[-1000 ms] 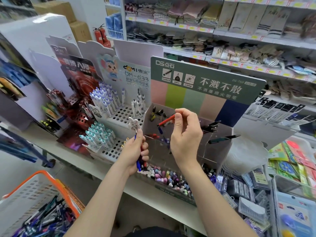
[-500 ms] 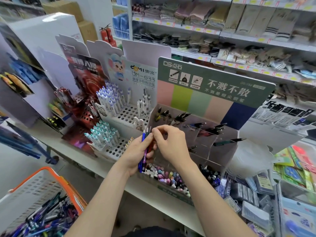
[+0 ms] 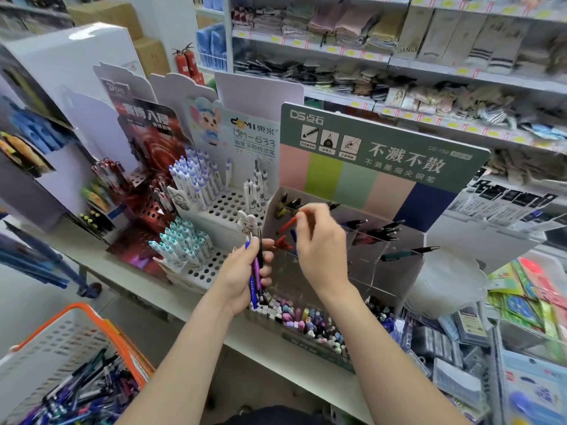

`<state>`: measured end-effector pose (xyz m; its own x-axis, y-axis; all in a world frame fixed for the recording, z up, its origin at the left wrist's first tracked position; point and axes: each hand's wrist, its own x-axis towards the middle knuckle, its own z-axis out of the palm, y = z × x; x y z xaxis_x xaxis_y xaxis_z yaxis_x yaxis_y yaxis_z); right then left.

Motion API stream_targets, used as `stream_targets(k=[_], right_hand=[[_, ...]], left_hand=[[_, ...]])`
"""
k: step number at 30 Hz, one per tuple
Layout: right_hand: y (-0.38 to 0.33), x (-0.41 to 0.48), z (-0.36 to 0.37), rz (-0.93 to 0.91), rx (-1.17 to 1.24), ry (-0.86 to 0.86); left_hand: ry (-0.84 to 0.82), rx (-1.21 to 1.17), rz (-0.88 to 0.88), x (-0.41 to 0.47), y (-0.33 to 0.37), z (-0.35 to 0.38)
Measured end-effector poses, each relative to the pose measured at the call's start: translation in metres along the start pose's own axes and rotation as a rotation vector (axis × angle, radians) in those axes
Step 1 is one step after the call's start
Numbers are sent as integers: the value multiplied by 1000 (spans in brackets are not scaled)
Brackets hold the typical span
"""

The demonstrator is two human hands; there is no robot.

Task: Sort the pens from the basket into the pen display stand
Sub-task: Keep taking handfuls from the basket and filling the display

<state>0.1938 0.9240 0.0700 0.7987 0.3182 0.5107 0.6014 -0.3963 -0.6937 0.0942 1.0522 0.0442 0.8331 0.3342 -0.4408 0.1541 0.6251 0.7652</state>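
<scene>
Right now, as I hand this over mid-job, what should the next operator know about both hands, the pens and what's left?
Left hand: grips a small bundle of pens, roughly upright, beside the display stand.
Right hand: pinches a red pen at the stand's upper-left compartments.
Done: a few pens already lie in the clear compartments.
Left: place the red pen, then the bundle, then the many pens in the basket.
</scene>
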Motion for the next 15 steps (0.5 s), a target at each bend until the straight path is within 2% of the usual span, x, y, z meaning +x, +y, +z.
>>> stream_targets(k=[3,7,9,12,15], right_hand=[[14,-11,18,-39,-249,-185],[14,-19,19,-16,-349,-156],[6,-20,13,12,-242,-127],[-11,-20,2,212,78,-263],[-13,-20,-8,331,223,-309]], left_hand=[[-29,6,-16,2,1,-1],[-116,16,-26,1,4,-1],[-138,64,-12,0,5,1],[-188,146,18,-4,4,6],[-220,201,22,-7,3,12]])
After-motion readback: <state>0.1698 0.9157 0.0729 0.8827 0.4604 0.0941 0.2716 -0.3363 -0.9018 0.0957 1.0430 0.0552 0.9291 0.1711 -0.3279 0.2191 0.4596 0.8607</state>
